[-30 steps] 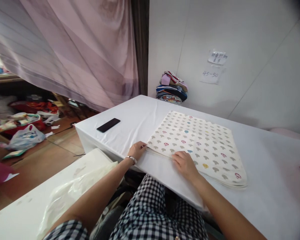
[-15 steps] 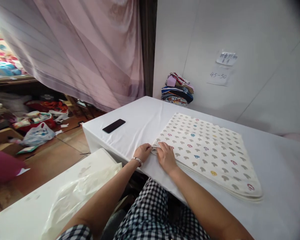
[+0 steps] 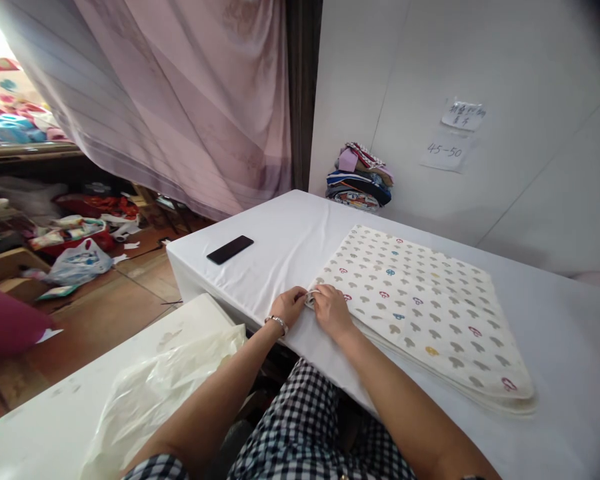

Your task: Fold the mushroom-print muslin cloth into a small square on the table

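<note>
A white cloth printed with grey and coloured mushrooms (image 3: 420,313) lies folded in flat layers on the white-covered table (image 3: 290,230). At its near left corner, my left hand (image 3: 289,307), with a bracelet at the wrist, pinches the cloth's edge between thumb and fingers. Close beside it, my right hand (image 3: 331,310) curls its fingers over the same corner, which is lifted slightly into a small roll or loop. The fingertips partly cover how the layers lie there.
A black phone (image 3: 230,249) rests on the table to the left. Folded fabrics (image 3: 359,177) are stacked by the wall behind. A pale plastic bag (image 3: 155,387) lies on a lower white surface (image 3: 45,427) at the left. Bags and boxes clutter the floor beyond.
The view has shifted slightly, so the cloth appears a little further right. Both hands stay at the same corner with only small finger movement.
</note>
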`<action>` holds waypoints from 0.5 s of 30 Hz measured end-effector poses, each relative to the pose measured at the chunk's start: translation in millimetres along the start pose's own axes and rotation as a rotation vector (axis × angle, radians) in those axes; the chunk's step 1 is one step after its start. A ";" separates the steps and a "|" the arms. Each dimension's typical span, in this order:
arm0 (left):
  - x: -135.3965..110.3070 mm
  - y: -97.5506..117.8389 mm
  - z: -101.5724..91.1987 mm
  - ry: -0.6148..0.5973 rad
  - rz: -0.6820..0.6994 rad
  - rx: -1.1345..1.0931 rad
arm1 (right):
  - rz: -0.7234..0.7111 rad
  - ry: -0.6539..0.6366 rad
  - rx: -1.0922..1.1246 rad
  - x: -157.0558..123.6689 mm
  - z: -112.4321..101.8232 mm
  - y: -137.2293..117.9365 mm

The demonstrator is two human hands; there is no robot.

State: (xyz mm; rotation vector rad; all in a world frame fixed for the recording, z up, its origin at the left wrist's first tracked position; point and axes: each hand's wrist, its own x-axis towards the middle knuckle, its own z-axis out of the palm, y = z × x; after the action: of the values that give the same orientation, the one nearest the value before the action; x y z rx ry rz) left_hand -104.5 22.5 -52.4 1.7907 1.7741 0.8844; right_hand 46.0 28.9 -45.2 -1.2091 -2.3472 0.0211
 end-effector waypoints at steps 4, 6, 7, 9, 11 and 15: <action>0.3 -0.6 1.3 0.010 -0.003 -0.013 | -0.029 0.006 -0.060 2.8 4.9 3.8; 0.2 -0.9 1.7 0.022 0.008 -0.029 | -0.036 0.034 -0.028 3.5 7.3 4.9; 0.0 -1.2 1.8 0.033 0.016 -0.042 | -0.048 0.054 0.005 3.2 8.0 5.1; -0.7 -1.5 2.0 0.068 0.035 -0.068 | -0.080 0.105 0.086 1.4 8.0 5.0; -2.1 -1.5 2.3 0.107 0.057 -0.070 | -0.106 0.149 0.159 -1.9 6.4 4.5; -6.4 0.2 3.2 0.187 0.104 0.003 | -0.116 0.226 0.277 -8.1 2.7 4.6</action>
State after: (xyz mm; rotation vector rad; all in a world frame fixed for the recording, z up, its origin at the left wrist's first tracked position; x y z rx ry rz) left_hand -101.8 16.5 -55.2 1.8694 1.8076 1.1245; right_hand 52.2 26.0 -52.1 -0.8924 -2.1296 0.1567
